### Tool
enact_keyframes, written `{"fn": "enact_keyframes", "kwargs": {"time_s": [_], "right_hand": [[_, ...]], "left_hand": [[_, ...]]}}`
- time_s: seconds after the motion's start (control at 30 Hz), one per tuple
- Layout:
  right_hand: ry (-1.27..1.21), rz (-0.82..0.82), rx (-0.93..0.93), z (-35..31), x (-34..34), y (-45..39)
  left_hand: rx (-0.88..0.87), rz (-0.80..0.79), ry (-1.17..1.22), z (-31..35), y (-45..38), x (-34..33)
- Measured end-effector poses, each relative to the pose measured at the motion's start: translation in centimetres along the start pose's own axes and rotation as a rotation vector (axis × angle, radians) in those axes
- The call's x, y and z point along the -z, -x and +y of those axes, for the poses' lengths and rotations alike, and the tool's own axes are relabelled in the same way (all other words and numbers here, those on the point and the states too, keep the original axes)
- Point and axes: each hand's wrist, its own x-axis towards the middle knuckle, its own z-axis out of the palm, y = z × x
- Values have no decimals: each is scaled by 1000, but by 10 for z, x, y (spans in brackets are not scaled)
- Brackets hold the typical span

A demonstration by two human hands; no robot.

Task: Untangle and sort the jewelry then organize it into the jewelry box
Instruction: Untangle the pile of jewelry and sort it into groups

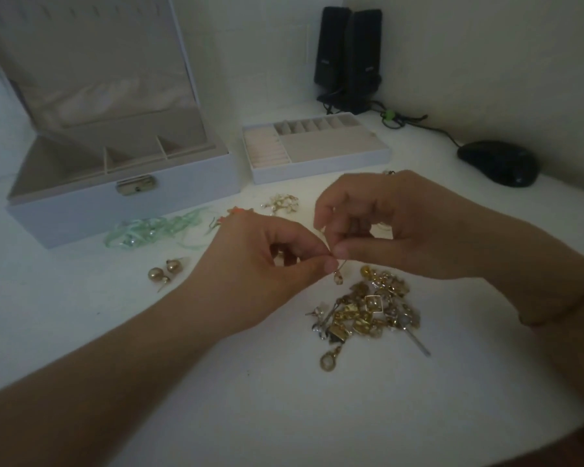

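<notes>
- The left hand (267, 261) and right hand (381, 230) meet above the white table (216, 382), each with thumb and forefinger pressed on the same small earring (337, 273); the other fingers are curled in.
- The earring hangs at the fingertips on a thin wire hook, with a small pale drop dangling below. It looks very light; the wire would likely bend if pulled hard, so holding it at the hook, close to the drop, seems safest.
- Just below the hands lies the tangled heap of gold pieces (368, 311), with a long pin sticking out toward the lower right and a clasp ring (327, 360) at its near edge. The heap probably snags on itself, so pieces should be lifted 1 at a time, not dragged.
- Already set apart: 2 round gold studs (164, 271) to the left, a green ribbon-like strand (155, 229) near the box, a small pale gold cluster (280, 203) farther back.
- The jewelry box (122, 203) stands open at the rear left, its compartments apparently bare. The lift-out tray (317, 163) sits beside it on the right; I cannot see anything in it.
- Sorting seems at an early stage.
- Behind, 2 dark speakers (348, 55) and a computer mouse (498, 163) sit by the wall.
</notes>
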Motion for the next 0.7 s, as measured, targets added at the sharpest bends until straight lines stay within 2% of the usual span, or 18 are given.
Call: {"fn": "enact_keyframes", "kwargs": {"time_s": [0.13, 0.23, 0.3, 0.37, 0.7], "right_hand": [[27, 16, 15, 3, 5, 2], [166, -216, 12, 9, 17, 9], [166, -361, -50, 12, 20, 13], [177, -428, -93, 13, 17, 13], [357, -392, -68, 7, 12, 13]], "left_hand": [[-74, -12, -64, -2, 0, 5], [-90, 3, -42, -4, 0, 11], [-86, 29, -41, -5, -1, 13], [-89, 36, -45, -5, -2, 13], [-139, 22, -83, -8, -1, 12]]}}
